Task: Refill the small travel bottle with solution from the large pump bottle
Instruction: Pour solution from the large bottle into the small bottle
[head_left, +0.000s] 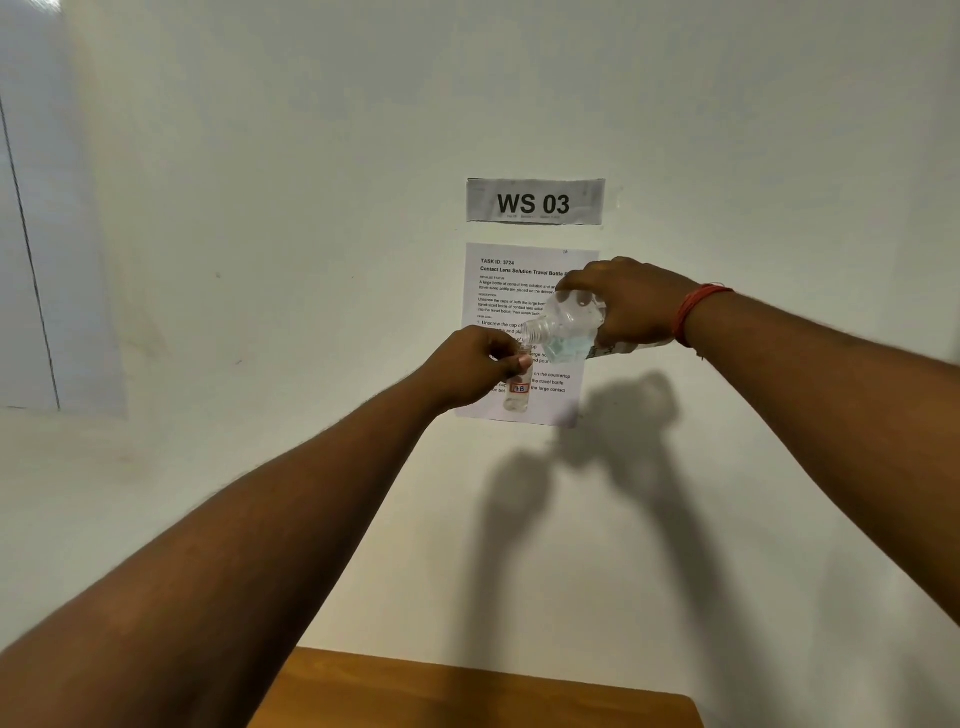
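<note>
Travel bottle (518, 391): small, clear, upright, held in the air in front of the wall; a white label with red handwritten marks on its side; its top is partly hidden by the fingers. Fill level cannot be read.
Left hand (475, 366): fingers and thumb curled round the upper part of the travel bottle, gripping it; forearm reaches in from lower left.
Large bottle (566, 325): clear plastic, tipped over to near horizontal, open threaded neck pointing left and slightly down; its mouth sits just above and beside the top of the travel bottle. Clear liquid visible inside; a pale blue-green patch shows on its lower side. No cap on the neck. Whether liquid is flowing cannot be told.
Right hand (631, 306): wrapped over the large bottle's body from above, fingers closed round it; base of the bottle hidden by the palm.
Wristband (696, 312): red thread, several turns, on the right wrist.
Instruction sheet (511, 291): white printed page on the wall directly behind both bottles; heading reads "TASK ID: 3724" and "Contact Lens Solution Travel Bottle"; lower lines partly covered by the hands.
Sign (535, 201): grey strip above the sheet, reads "WS 03".
Wall (311, 208): off-white; shadows of both arms fall on it below the sheet.
Wooden surface (467, 691): brown, at the bottom edge of view, well below the hands.
</note>
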